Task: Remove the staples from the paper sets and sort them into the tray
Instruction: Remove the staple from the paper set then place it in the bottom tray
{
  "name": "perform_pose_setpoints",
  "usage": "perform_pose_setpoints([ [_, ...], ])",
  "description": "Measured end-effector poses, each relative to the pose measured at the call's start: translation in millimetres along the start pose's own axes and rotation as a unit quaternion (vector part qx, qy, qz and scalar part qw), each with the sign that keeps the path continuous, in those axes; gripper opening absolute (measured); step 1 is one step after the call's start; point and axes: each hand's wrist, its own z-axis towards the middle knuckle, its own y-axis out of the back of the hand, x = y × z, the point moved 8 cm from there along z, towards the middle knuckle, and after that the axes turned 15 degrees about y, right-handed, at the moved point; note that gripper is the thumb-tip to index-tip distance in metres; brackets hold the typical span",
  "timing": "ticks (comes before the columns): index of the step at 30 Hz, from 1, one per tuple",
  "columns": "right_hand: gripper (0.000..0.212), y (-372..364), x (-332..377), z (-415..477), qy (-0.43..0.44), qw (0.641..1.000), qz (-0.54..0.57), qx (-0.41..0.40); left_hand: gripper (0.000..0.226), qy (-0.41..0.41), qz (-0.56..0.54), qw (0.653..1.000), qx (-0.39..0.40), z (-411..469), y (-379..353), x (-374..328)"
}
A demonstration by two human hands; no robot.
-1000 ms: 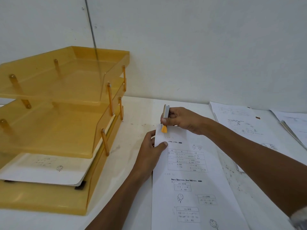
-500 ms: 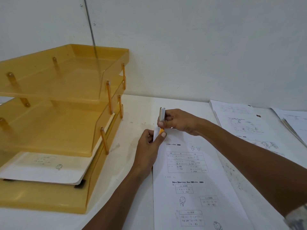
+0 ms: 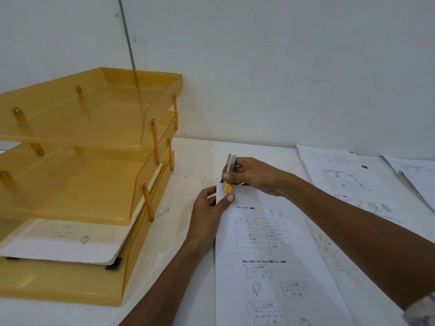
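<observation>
A white tabletop (image 3: 197,161) meets a plain white wall (image 3: 282,67). The left hand (image 3: 207,215) pinches the paper set's (image 3: 270,255) ten-o'clock corner; the right hand (image 3: 254,175) grips what looks like a staple remover (image 3: 229,171) there. The amber tray (image 3: 94,184) stands at nine o'clock.

Hands: left (image 3: 207,215) pinches paper (image 3: 270,255); right (image 3: 254,175) grips remover (image 3: 228,171).

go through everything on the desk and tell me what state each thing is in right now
Left hand: pinching the top left corner of the paper set.
Right hand: gripping the staple remover.
Staple remover: upright, orange tip down at the corner.
Paper set: flat on the desk, corner lifted.
Tray: three tiers; bottom holds sheets, upper two look empty.
Other paper piles: lying flat at the right, untouched.
</observation>
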Motion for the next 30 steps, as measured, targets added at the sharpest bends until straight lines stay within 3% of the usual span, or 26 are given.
perform_pose_setpoints([
  [4,0.040,42,-8,-8,-0.005,0.989,0.022,-0.144,0.039,0.008,-0.003,1.000,-0.005,1,2,3],
  [6,0.041,72,-16,-16,-0.020,0.978,-0.059,-0.197,0.026,0.007,-0.011,1.000,-0.007,1,4,3],
  [9,0.040,107,-36,-34,-0.086,0.934,-0.304,-0.167,0.017,0.013,-0.015,1.000,-0.013,2,6,3],
  [11,0.037,118,-52,-45,-0.130,0.902,-0.393,-0.125,0.016,0.016,-0.009,1.000,-0.016,2,6,3],
  [14,0.029,122,-67,-56,-0.156,0.869,-0.460,-0.097,0.016,0.023,-0.015,1.000,-0.014,1,6,4],
  [16,0.027,121,-70,-60,-0.157,0.868,-0.459,-0.109,0.016,0.024,-0.017,0.999,-0.015,0,6,3],
  [19,0.042,120,-69,-61,-0.175,0.849,-0.482,-0.124,0.017,0.024,-0.027,0.999,-0.020,-3,7,1],
  [22,0.034,111,-27,-62,-0.082,0.811,-0.534,-0.223,0.018,0.027,-0.045,0.998,-0.032,-7,8,-2],
  [23,0.022,100,-8,-63,-0.017,0.822,-0.506,-0.262,0.018,0.025,-0.052,0.998,-0.034,-10,9,-3],
  [25,0.012,66,17,-62,0.052,0.888,-0.376,-0.258,0.018,0.022,-0.073,0.996,-0.036,-15,9,-6],
  [27,0.012,16,21,-59,0.020,0.958,-0.231,-0.168,0.017,0.007,-0.080,0.996,-0.035,-25,10,-12],
  [30,0.032,-28,28,-66,-0.016,0.985,-0.121,-0.120,0.023,-0.045,-0.070,0.997,-0.001,-46,4,-25],
])
